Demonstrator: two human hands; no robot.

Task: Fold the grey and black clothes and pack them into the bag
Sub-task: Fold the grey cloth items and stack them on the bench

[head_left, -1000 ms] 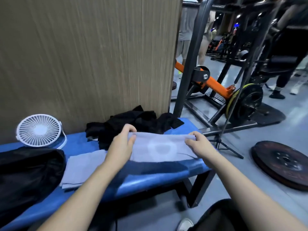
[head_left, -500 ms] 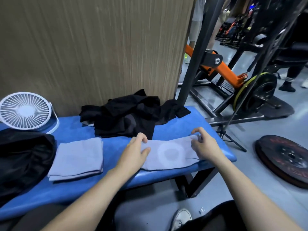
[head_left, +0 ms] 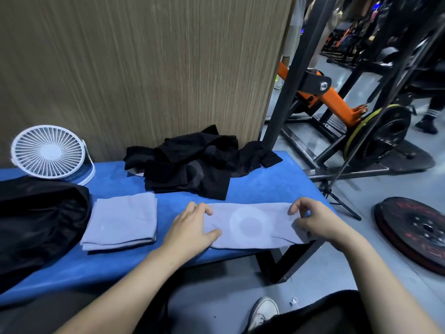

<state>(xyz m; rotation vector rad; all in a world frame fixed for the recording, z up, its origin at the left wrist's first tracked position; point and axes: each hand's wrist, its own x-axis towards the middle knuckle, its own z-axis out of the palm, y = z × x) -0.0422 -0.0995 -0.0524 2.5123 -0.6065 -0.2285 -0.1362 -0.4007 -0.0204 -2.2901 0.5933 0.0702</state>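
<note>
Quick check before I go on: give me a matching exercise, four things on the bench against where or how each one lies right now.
Things:
1. grey garment with the white ring print
2. folded grey garment
3. black clothes
4. white fan

States:
A. crumpled in a heap by the wooden wall
B. upright at the far left of the blue bench
C. flat under the left hand, its end pinched by the right hand
D. neat square beside the black bag

Pairs: 1-C, 2-D, 3-A, 4-B
</note>
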